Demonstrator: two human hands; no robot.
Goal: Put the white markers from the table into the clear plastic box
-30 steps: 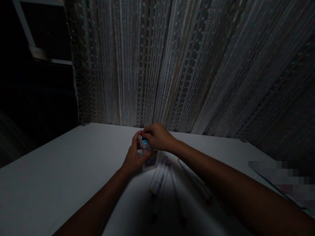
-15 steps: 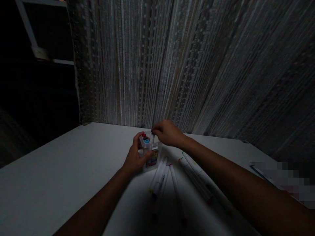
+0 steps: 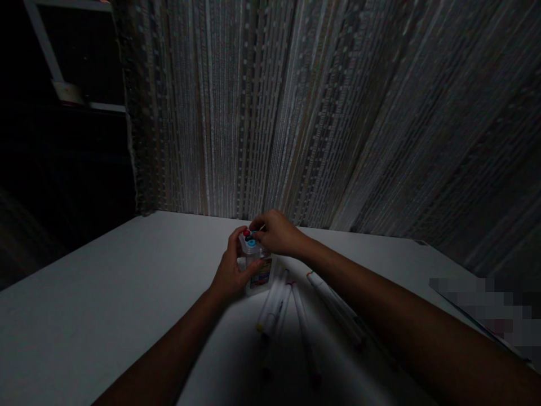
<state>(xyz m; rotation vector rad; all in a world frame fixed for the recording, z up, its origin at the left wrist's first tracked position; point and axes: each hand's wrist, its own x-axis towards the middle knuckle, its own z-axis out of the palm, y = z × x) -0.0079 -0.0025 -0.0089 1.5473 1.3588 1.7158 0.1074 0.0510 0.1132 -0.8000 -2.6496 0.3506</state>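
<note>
My left hand (image 3: 233, 265) is wrapped round a clear plastic marker case (image 3: 258, 275) that stands upright on the table, its thumb across the front near a printed label. Red, black and light blue marker ends (image 3: 251, 243) show at the case's open top. Over that top, my right hand (image 3: 273, 230) pinches a marker with a dark blue end (image 3: 254, 232); the rest of this marker is hidden by the fingers and the case. Several white markers with coloured ends lie in front of the case, among them a yellow-ended marker (image 3: 266, 307) and a purple-ended marker (image 3: 302, 324).
More white markers (image 3: 333, 304) lie under my right forearm, partly hidden. The white table (image 3: 169, 265) reaches back to a striped curtain (image 3: 262, 113). A flat item, partly pixelated (image 3: 469, 310), lies at the right edge. Dark shelving stands at the left.
My right hand has shifted left and slightly down over the case, bringing the marker beside the red, black and light blue ones. My left hand still holds the case in place.
</note>
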